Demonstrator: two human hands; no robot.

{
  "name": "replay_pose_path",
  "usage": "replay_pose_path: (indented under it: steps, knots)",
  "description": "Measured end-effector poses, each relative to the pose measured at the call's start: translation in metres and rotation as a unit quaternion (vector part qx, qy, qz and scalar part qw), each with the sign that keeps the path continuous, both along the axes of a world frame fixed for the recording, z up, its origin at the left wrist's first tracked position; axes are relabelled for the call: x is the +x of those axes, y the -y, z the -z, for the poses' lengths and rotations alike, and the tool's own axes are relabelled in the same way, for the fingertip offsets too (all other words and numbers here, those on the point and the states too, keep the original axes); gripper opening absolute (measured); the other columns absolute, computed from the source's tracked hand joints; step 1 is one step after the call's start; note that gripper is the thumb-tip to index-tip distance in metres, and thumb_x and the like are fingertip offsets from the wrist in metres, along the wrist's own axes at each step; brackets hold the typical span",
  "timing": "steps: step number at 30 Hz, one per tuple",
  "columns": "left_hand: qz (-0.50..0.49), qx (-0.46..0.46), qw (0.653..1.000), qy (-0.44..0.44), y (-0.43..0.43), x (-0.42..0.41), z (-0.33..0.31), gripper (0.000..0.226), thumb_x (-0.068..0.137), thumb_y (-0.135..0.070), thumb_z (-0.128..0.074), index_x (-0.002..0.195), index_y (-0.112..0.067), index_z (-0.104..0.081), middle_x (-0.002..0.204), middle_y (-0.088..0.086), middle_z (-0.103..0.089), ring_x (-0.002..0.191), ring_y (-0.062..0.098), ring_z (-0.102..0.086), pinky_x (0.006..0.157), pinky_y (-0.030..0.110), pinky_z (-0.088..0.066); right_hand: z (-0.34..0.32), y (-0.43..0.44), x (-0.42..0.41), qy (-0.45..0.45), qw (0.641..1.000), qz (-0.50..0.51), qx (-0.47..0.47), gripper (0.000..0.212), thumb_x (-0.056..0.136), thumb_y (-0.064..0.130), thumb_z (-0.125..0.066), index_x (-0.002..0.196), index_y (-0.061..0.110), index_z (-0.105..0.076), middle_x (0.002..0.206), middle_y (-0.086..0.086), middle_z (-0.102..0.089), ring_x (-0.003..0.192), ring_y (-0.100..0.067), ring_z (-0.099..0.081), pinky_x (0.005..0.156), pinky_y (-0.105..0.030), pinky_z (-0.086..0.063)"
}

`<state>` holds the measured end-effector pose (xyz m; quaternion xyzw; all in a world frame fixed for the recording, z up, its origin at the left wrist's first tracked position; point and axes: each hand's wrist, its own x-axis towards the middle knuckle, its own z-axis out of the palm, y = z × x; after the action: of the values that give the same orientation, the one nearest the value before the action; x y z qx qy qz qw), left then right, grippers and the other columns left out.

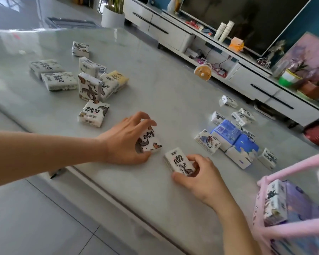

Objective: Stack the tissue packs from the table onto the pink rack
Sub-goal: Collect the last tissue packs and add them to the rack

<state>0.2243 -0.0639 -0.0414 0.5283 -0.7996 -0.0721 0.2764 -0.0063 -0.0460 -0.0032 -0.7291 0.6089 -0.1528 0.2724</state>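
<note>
pink plastic tubing is framing the rack [291,169] at the lower right, just past the near end of the counter [155,80]. whether it is standing on the counter or beside it i cannot tell. a few stored packs [275,201] are sitting upright in it, pressed side by side, which looks like a way of leaving room for more.

both hands are working at once near the counter's front edge. the left grip [125,140] is clamping onto a printed pack [150,142], fingers curling over its far top edge and thumb bracing low on the near side, so the pack is tipping up off the surface. the right grip [199,173] is holding the near end of a second pack [178,160], thumb on one long side and fingers on the other, with the far end resting on the counter. my guess is that taking one in each hand is halving the trips to the rack.

plenty is waiting. a left cluster [89,85] of white packs is lying well apart from a right cluster [228,137] with blue ones, which is nearer the rack. the job is looking early to middling, and the soft wrappers are likely wanting a gentle squeeze.
</note>
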Motion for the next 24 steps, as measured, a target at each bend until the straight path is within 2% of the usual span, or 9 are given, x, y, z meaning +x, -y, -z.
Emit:
replay_pose_path:
  steps: [3, 6, 8, 10, 12, 14, 19, 22, 24]
  knots:
    - [0.069, -0.021, 0.997, 0.017, 0.0, -0.002, 0.0, 0.071, 0.069, -0.049, -0.048, 0.131, -0.015, -0.036, 0.127, 0.008, -0.04, 0.103, 0.025, -0.054, 0.089, 0.022, -0.036, 0.0, -0.004, 0.007, -0.042, 0.999, 0.031, -0.013, 0.072, 0.068, 0.051, -0.072, 0.129, 0.029, -0.039, 0.117, -0.001, -0.051, 0.105, -0.017, -0.052, 0.089, -0.029, -0.044]
    - [0.182, -0.043, 0.981, 0.054, 0.003, -0.01, -0.001, 0.071, 0.074, -0.038, -0.053, 0.134, -0.011, -0.027, 0.13, 0.014, -0.039, 0.104, 0.022, -0.053, 0.088, 0.015, -0.036, 0.001, -0.006, 0.011, -0.069, 0.998, -0.001, 0.002, 0.1, 0.063, 0.063, -0.07, 0.143, 0.029, -0.021, 0.129, -0.001, -0.05, 0.117, -0.019, -0.05, 0.097, -0.033, -0.042]
    - [0.225, -0.028, 0.973, 0.046, 0.005, -0.012, 0.0, 0.075, 0.077, -0.036, -0.054, 0.138, -0.01, -0.02, 0.134, 0.017, -0.036, 0.112, 0.02, -0.047, 0.092, 0.014, -0.035, 0.002, -0.003, 0.008, -0.045, 0.997, -0.033, 0.045, 0.112, 0.055, 0.056, -0.079, 0.146, 0.031, -0.018, 0.127, 0.004, -0.053, 0.116, -0.014, -0.053, 0.099, -0.034, -0.043]
    - [0.227, 0.001, 0.973, 0.036, 0.006, -0.011, 0.0, 0.08, 0.076, -0.042, -0.054, 0.14, -0.015, -0.014, 0.135, 0.013, -0.034, 0.116, 0.018, -0.045, 0.095, 0.017, -0.036, 0.002, 0.001, 0.001, 0.013, 0.996, -0.049, 0.08, 0.109, 0.056, 0.037, -0.086, 0.145, 0.026, -0.025, 0.116, 0.009, -0.058, 0.104, -0.005, -0.057, 0.096, -0.023, -0.044]
    - [0.17, 0.005, 0.984, 0.059, 0.008, -0.008, 0.001, 0.086, 0.074, -0.056, -0.05, 0.141, -0.013, -0.017, 0.13, 0.009, -0.038, 0.115, 0.02, -0.046, 0.098, 0.023, -0.036, 0.001, 0.003, -0.003, 0.052, 0.994, -0.053, 0.08, 0.093, 0.063, 0.019, -0.085, 0.141, 0.021, -0.035, 0.087, 0.019, -0.054, 0.075, 0.008, -0.053, 0.072, -0.004, -0.041]
    - [0.121, -0.004, 0.988, 0.1, 0.006, -0.009, -0.003, 0.09, 0.072, -0.067, -0.043, 0.138, -0.009, -0.029, 0.125, 0.008, -0.044, 0.113, 0.022, -0.044, 0.101, 0.032, -0.033, 0.0, 0.002, -0.003, 0.047, 0.995, -0.052, 0.065, 0.084, 0.065, 0.016, -0.083, 0.137, 0.02, -0.04, 0.076, 0.02, -0.045, 0.063, 0.008, -0.047, 0.06, -0.003, -0.036]
    - [0.124, 0.015, 0.987, 0.099, -0.005, -0.012, -0.018, 0.081, 0.074, -0.065, -0.046, 0.131, -0.006, -0.045, 0.118, 0.009, -0.052, 0.108, 0.024, -0.048, 0.099, 0.035, -0.038, -0.004, -0.011, -0.001, 0.028, 0.999, -0.012, 0.029, 0.088, 0.06, 0.028, -0.086, 0.136, 0.016, -0.043, 0.123, -0.007, -0.039, 0.113, -0.017, -0.045, 0.102, -0.024, -0.034]
    - [0.111, 0.045, 0.993, 0.026, -0.025, -0.016, -0.023, 0.082, 0.071, -0.062, -0.053, 0.132, -0.007, -0.043, 0.121, 0.008, -0.051, 0.11, 0.02, -0.047, 0.098, 0.037, -0.041, -0.022, -0.034, 0.002, 0.049, 0.999, 0.0, -0.011, 0.084, 0.062, 0.029, -0.086, 0.133, 0.01, -0.045, 0.121, -0.003, -0.041, 0.114, -0.017, -0.044, 0.093, -0.015, -0.033]
    - [0.125, 0.066, 0.989, -0.035, -0.045, -0.023, -0.038, 0.081, 0.068, -0.064, -0.055, 0.13, -0.013, -0.042, 0.119, 0.001, -0.053, 0.106, 0.006, -0.046, 0.096, 0.019, -0.038, -0.048, -0.059, -0.005, 0.066, 0.996, 0.001, -0.057, 0.081, 0.064, 0.032, -0.084, 0.132, 0.014, -0.045, 0.119, 0.004, -0.041, 0.112, -0.011, -0.043, 0.088, -0.009, -0.03]
